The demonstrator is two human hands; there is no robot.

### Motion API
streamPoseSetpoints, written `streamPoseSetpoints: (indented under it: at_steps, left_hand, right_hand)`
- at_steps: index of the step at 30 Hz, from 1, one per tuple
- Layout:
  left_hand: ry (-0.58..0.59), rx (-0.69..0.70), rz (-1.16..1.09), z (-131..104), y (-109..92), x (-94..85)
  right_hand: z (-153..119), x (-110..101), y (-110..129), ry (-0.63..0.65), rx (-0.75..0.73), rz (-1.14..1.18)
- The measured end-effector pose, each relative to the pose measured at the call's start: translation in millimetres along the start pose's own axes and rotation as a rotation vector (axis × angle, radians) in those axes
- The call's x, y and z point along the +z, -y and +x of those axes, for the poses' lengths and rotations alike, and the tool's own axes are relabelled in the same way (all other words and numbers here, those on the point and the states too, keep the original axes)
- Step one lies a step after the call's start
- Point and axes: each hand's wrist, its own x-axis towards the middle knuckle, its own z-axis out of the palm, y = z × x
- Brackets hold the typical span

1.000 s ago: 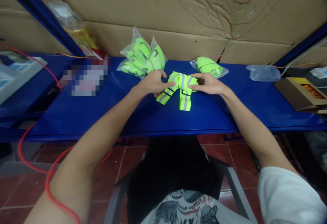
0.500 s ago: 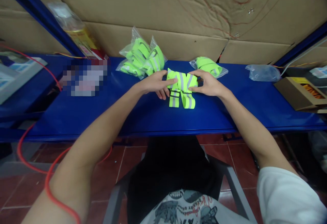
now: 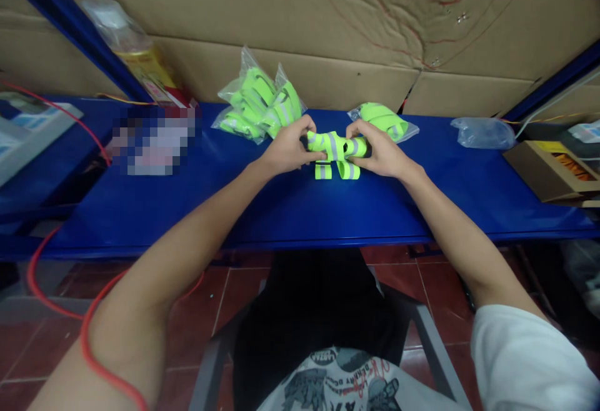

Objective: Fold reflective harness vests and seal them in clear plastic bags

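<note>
A bundle of neon yellow-green reflective strap (image 3: pixel 334 147) with silver-grey stripes is held up between both hands over the blue table. My left hand (image 3: pixel 291 147) pinches its left end between thumb and fingers. My right hand (image 3: pixel 377 150) grips the right end, the thumb in front and the fingers behind. Two strap loops hang below, the left one crossed by a dark buckle. Behind the hands, clear plastic bags of the same strap (image 3: pixel 262 106) lie to the left. Another bagged strap (image 3: pixel 383 118) lies just behind my right hand.
The blue table (image 3: pixel 262 211) backs onto a cardboard wall (image 3: pixel 375 17). A clear plastic bag (image 3: pixel 482 133) and an open cardboard box (image 3: pixel 548 170) sit at the right. A wrapped bottle (image 3: pixel 135 55) stands back left. A red hose (image 3: pixel 89 336) loops by my left arm.
The strap bundle has been folded or rolled more compactly, and its hanging loops look shorter. My left hand has moved from lying across the front to pinching the left end.
</note>
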Motion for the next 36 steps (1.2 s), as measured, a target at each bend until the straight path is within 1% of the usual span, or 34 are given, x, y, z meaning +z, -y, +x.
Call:
streamPoseSetpoints:
  at_steps: [3, 6, 10, 14, 17, 18, 20, 22, 23, 24, 25, 27, 29, 30, 33, 36]
  left_hand:
    - [0.024, 0.052, 0.039, -2.2, -6.3, 0.6]
    - [0.040, 0.104, 0.119, -3.2, -13.3, -0.8]
    - [0.054, 0.171, 0.203, -2.4, -15.8, 0.5]
    - [0.063, 0.223, 0.236, -1.2, -12.5, 3.3]
    - [0.101, 0.203, 0.213, -0.9, -9.4, -0.9]
    - [0.135, 0.175, 0.183, -1.0, -9.1, -4.4]
    - [0.259, 0.089, 0.097, -1.6, -10.9, -13.8]
    - [0.406, -0.005, 0.011, -2.3, -16.0, -23.6]
    - [0.461, -0.042, -0.025, -2.5, -19.1, -27.3]
    - [0.490, -0.068, -0.057, -2.5, -21.9, -29.6]
    - [0.478, -0.082, -0.084, -2.4, -23.9, -30.3]
    - [0.382, -0.085, -0.119, -1.6, -23.7, -27.6]
    - [0.276, -0.085, -0.134, -0.5, -18.3, -22.0]
    - [0.247, -0.089, -0.139, 0.0, -14.6, -19.4]
    - [0.244, -0.107, -0.146, 1.2, -5.6, -15.2]
    - [0.258, -0.091, -0.091, 1.6, -3.7, -15.1]
  right_hand:
    - [0.5, 0.7, -0.5, 0.013, -0.016, 0.008]
    - [0.2, -4.6, 2.6, 0.065, -0.011, 0.093]
    - [-0.7, -12.1, 5.0, 0.140, 0.112, 0.202]
    - [-3.0, -10.2, -5.7, 0.119, 0.194, 0.272]
    - [-4.4, -6.2, -15.5, 0.129, 0.225, 0.219]
    - [-4.6, -5.2, -17.6, 0.142, 0.229, 0.179]
    - [-4.7, -3.7, -19.4, 0.160, 0.232, 0.126]
    - [-4.6, -2.5, -18.6, 0.174, 0.232, 0.154]
    - [-4.5, -2.0, -17.5, 0.177, 0.223, 0.185]
    - [-4.3, -1.4, -16.0, 0.177, 0.208, 0.216]
    - [-4.2, -0.9, -14.5, 0.175, 0.187, 0.242]
    - [-3.7, 0.3, -11.4, 0.163, 0.140, 0.262]
    - [-3.0, 1.6, -9.0, 0.150, 0.105, 0.262]
    - [-2.7, 2.4, -8.3, 0.146, 0.095, 0.266]
    - [-1.7, 5.8, -8.0, 0.129, 0.079, 0.302]
    - [-0.9, 11.0, -9.6, 0.087, 0.076, 0.324]
